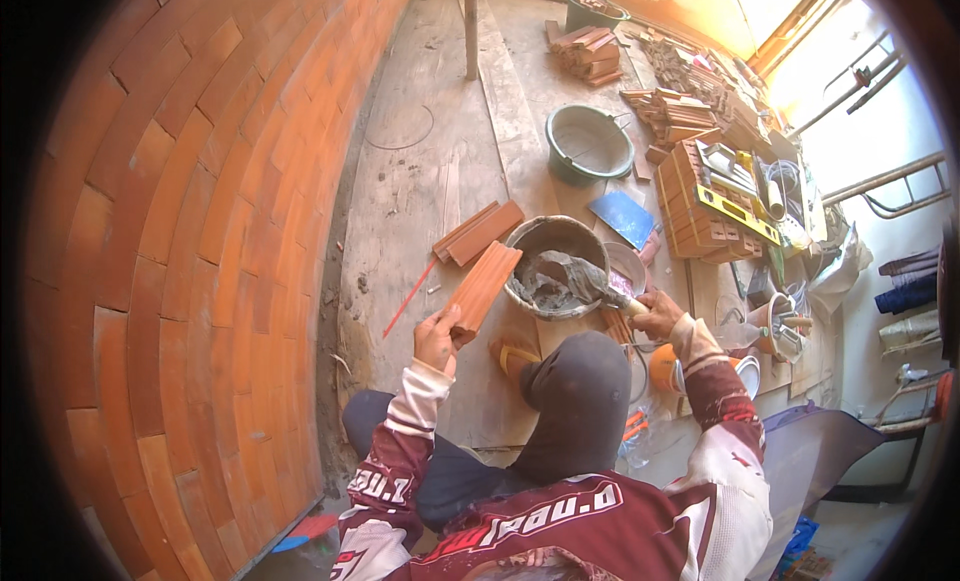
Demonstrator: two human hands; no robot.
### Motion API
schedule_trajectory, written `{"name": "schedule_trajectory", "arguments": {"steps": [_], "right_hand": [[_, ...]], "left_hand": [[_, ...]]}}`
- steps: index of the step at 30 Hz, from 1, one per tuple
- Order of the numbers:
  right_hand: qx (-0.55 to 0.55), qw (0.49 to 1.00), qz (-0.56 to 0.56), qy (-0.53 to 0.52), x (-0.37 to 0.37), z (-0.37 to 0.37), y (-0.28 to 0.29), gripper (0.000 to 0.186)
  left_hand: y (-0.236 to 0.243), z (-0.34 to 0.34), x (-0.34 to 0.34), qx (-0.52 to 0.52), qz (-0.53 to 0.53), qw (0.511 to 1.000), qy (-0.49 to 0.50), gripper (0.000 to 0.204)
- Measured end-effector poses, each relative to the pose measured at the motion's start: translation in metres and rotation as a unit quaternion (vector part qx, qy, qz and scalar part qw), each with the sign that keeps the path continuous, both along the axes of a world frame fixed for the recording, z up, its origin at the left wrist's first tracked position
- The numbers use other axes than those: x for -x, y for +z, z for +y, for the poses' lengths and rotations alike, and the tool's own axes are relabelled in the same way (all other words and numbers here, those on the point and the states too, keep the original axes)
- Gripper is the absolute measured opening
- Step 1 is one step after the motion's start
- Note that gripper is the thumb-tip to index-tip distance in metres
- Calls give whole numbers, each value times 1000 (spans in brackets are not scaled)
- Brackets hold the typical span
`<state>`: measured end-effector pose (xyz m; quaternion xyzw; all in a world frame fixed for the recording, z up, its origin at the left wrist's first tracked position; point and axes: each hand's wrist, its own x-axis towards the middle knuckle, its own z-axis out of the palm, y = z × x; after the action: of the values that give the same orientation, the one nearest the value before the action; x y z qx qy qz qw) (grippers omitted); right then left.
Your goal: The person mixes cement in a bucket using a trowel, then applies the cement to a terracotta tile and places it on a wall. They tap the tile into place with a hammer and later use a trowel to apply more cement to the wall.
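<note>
My left hand (pixel 436 339) grips the near end of a long terracotta tile (pixel 487 289), which is held tilted over the floor boards. In my right hand (pixel 658 315) is the pale handle of a trowel (pixel 626 301). Its blade is coated in grey mortar and reaches into a dark bucket (pixel 518 299) in front of my knee. Wet grey mortar (pixel 545 288) lies inside that bucket. Just beyond the held tile, a few more terracotta tiles (pixel 480 231) rest on the boards, with a thin red stick (pixel 410 298) beside them.
A brick-faced wall (pixel 200 281) rises along my left. Farther off stand a green bucket (pixel 588 146) and stacked tiles (pixel 590 56). To the right are a brick block (pixel 700 226) with a yellow spirit level (pixel 738 215), a blue square sheet (pixel 622 218) and an orange pail (pixel 664 367).
</note>
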<state>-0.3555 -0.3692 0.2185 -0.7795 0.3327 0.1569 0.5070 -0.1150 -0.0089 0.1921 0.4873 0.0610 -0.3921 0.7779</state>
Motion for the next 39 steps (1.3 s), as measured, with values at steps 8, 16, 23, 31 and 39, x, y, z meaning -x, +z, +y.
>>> {"name": "schedule_trajectory", "arguments": {"steps": [8,16,23,31,39], "right_hand": [[135,951,-240,-137,-21,72,20,34],[360,899,-249,-38,-59,101,64,51],[475,867,-121,86,-54,109,90,57],[438,880,-183,23,-23,105,118,49],[417,822,-380,-82,-45,89,48,49]], "left_hand": [[35,-76,3,16,-85,996,-19,27],[23,-133,39,18,-228,973,39,34],[18,-155,46,92,-5,991,100,25],[21,-135,-3,120,34,990,71,22],[67,-126,2,143,26,989,24,25]]}}
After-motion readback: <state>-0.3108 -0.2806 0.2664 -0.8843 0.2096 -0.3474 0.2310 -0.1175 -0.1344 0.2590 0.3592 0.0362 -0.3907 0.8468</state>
